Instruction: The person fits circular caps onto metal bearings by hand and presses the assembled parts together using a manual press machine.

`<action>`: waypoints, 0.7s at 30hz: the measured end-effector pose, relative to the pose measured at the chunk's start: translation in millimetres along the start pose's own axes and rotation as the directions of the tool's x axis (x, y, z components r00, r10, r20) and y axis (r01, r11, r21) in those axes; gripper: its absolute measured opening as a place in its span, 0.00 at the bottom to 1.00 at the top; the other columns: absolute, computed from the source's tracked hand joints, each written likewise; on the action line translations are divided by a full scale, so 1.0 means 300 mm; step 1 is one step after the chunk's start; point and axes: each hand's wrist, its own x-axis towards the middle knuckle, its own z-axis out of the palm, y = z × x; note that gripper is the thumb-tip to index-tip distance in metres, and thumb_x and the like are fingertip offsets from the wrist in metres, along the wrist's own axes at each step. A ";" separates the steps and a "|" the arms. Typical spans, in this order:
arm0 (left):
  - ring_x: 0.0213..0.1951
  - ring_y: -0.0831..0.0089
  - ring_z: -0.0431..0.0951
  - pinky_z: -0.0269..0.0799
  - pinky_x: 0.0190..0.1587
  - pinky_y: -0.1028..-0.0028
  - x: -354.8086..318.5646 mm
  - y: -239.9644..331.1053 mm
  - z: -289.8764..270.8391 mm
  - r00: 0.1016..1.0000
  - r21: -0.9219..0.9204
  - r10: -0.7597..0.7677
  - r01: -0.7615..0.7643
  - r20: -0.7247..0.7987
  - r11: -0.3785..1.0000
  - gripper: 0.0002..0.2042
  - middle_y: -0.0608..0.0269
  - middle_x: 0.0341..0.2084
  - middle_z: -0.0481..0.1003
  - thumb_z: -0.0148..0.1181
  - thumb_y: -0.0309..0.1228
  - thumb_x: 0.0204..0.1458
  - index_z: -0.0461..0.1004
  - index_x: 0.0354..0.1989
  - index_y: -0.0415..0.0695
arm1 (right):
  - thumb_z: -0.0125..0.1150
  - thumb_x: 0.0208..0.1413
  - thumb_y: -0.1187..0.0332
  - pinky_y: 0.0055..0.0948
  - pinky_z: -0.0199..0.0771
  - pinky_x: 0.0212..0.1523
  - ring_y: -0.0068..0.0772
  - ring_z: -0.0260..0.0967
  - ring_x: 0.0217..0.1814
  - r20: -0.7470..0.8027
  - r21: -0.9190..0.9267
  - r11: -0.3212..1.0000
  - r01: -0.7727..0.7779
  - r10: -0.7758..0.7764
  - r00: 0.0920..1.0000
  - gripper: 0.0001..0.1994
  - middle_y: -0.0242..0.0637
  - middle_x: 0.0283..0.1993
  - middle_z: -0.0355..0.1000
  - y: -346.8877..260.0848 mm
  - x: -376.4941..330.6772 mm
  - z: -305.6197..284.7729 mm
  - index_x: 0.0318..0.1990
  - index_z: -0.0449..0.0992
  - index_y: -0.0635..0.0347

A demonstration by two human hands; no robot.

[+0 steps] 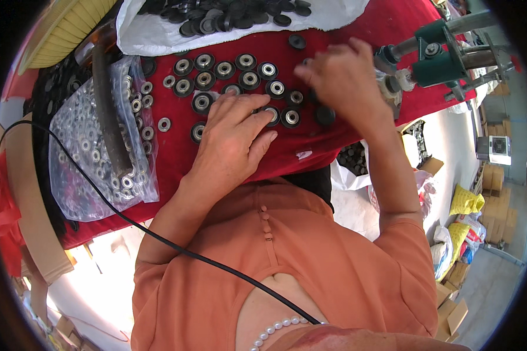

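Rows of black round discs with metal ball bearings in their middles (224, 69) lie on a red cloth (175, 158). My left hand (231, 131) rests over the near ones, fingers spread and partly covering a few; its fingertips are beside a bearing-filled disc (269, 115). To the right, my right hand (339, 76) hovers over the cloth near plain black discs (325, 115), its fingers bent and smeared by motion. Whether it holds anything is hidden. Another plain black disc (297, 41) lies beyond it. Several loose bearings (164, 124) sit left of the rows.
A clear plastic bag of bearings (82, 152) lies at the left, with a dark metal bar (108, 111) across it. A white sack (316, 26) with black discs is at the back. A green metal press (439, 55) stands right. A black cable (175, 248) crosses in front.
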 end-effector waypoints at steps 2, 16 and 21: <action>0.51 0.50 0.75 0.66 0.61 0.54 -0.006 0.004 0.004 1.000 0.009 0.015 -0.015 0.004 1.000 0.13 0.52 0.49 0.77 0.69 0.25 0.46 0.78 0.41 0.38 | 0.60 0.59 0.55 0.43 0.62 0.59 0.39 0.78 0.43 0.098 -0.085 0.980 -0.183 0.191 0.977 0.13 0.37 0.37 0.80 0.018 0.095 -0.023 0.36 0.84 0.52; 0.51 0.51 0.76 0.67 0.61 0.54 -0.014 -0.006 0.012 1.000 0.045 0.009 -0.009 0.001 0.999 0.13 0.53 0.49 0.77 0.69 0.25 0.46 0.78 0.40 0.38 | 0.64 0.53 0.60 0.52 0.72 0.46 0.51 0.77 0.43 -0.065 0.303 0.949 -0.089 0.114 0.991 0.12 0.49 0.37 0.78 0.122 0.264 0.228 0.38 0.80 0.60; 0.54 0.53 0.74 0.63 0.63 0.53 -0.005 0.010 0.029 0.998 0.042 0.041 -0.043 0.050 0.998 0.15 0.55 0.51 0.76 0.70 0.26 0.45 0.78 0.43 0.39 | 0.64 0.52 0.62 0.51 0.73 0.45 0.54 0.76 0.43 0.004 0.147 0.975 -0.166 0.167 0.986 0.12 0.51 0.37 0.77 0.105 0.287 0.194 0.36 0.79 0.62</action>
